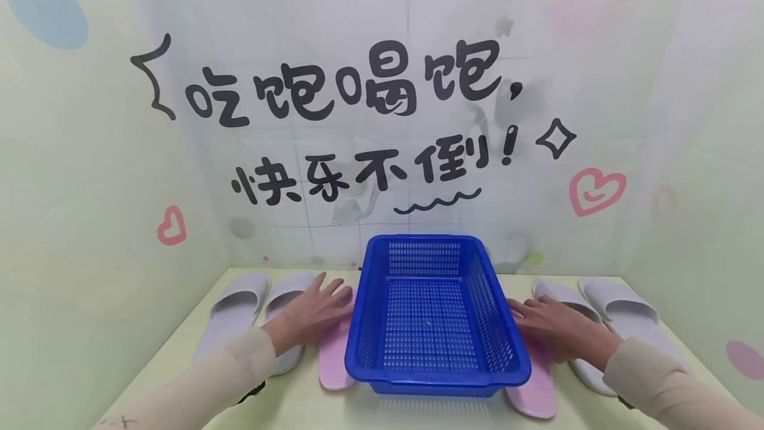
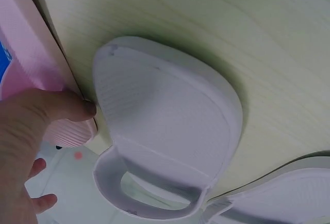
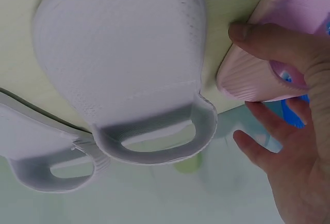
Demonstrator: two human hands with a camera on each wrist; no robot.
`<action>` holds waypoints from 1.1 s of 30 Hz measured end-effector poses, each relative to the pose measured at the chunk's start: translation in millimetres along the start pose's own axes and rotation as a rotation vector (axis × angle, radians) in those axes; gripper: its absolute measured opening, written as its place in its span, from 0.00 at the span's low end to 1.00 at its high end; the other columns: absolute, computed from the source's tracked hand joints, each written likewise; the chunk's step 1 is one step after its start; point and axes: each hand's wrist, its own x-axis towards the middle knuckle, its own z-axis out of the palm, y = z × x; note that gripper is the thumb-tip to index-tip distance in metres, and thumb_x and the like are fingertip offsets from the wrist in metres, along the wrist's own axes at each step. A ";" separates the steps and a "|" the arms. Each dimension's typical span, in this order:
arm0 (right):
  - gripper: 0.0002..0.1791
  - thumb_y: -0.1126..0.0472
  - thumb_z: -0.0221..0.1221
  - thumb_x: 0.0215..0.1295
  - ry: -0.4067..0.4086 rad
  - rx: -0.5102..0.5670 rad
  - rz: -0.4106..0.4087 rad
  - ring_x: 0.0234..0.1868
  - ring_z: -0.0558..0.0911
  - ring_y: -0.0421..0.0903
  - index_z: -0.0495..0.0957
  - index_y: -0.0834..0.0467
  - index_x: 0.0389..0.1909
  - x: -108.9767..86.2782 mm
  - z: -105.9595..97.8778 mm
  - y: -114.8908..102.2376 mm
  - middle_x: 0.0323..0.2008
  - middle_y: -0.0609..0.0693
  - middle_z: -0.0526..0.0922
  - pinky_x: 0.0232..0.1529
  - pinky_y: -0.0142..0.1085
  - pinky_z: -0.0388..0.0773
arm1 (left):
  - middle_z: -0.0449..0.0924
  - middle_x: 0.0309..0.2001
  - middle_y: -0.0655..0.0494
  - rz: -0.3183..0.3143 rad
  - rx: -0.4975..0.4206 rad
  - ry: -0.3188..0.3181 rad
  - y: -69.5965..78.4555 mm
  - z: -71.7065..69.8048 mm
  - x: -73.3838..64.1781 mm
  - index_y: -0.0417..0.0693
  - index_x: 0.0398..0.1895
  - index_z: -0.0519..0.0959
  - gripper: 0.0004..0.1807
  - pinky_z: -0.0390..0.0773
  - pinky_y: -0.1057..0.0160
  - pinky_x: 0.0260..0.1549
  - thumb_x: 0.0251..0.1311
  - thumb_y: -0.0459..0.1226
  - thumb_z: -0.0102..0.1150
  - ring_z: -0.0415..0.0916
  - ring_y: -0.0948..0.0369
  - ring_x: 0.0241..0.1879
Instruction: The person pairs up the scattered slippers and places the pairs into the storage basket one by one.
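Where the blue rectangular mesh-sided plastic basket (image 1: 438, 377) stands: on a pale wood-grain table (image 1: 286, 407), before a whitish wall (image 1: 334, 5) with black Chinese lettering.
Pink slippers: a smooth pink left-side slipper (image 1: 335, 367) and a matching pink right-side slipper (image 1: 537, 395) flank the basket, whose rim partly hides them from above.
Left hand (image 1: 310, 314): at the left-side slipper's toe, fingers loosely extended and spread, thumb straight over its outer edge.
Right hand (image 1: 552, 325): likewise at the right-side slipper's toe, fingers spread and thumb extended over the outer edge.
Grey slippers: one pale lilac-grey pair (image 1: 229, 317) beside the left hand, another pale lilac-grey pair (image 1: 629, 330) beside the right, toes towards the wall.
Sleeves: cream-coloured sleeves (image 1: 217, 373) cover both forearms.
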 end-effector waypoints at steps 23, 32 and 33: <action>0.55 0.69 0.78 0.29 0.198 0.193 0.086 0.48 0.86 0.49 0.72 0.51 0.69 -35.2 -26.5 25.4 0.75 0.52 0.70 0.35 0.39 0.81 | 0.64 0.79 0.53 -0.016 -0.108 -0.053 -40.6 -17.9 -20.7 0.57 0.76 0.65 0.58 0.77 0.37 0.60 0.33 0.33 0.80 0.72 0.47 0.70; 0.61 0.61 0.86 0.24 0.232 0.226 0.178 0.44 0.87 0.49 0.70 0.50 0.70 -34.4 -50.2 40.1 0.72 0.56 0.72 0.36 0.40 0.86 | 0.63 0.78 0.48 -0.152 -0.253 0.017 -57.5 -31.4 -21.9 0.50 0.74 0.66 0.54 0.78 0.38 0.58 0.34 0.29 0.77 0.69 0.45 0.72; 0.61 0.59 0.87 0.25 0.242 0.235 0.188 0.44 0.88 0.49 0.71 0.50 0.70 -33.3 -52.5 41.0 0.71 0.57 0.73 0.36 0.40 0.86 | 0.63 0.78 0.48 -0.171 -0.284 0.025 -58.6 -33.5 -19.6 0.50 0.73 0.66 0.54 0.77 0.38 0.59 0.34 0.28 0.76 0.68 0.44 0.73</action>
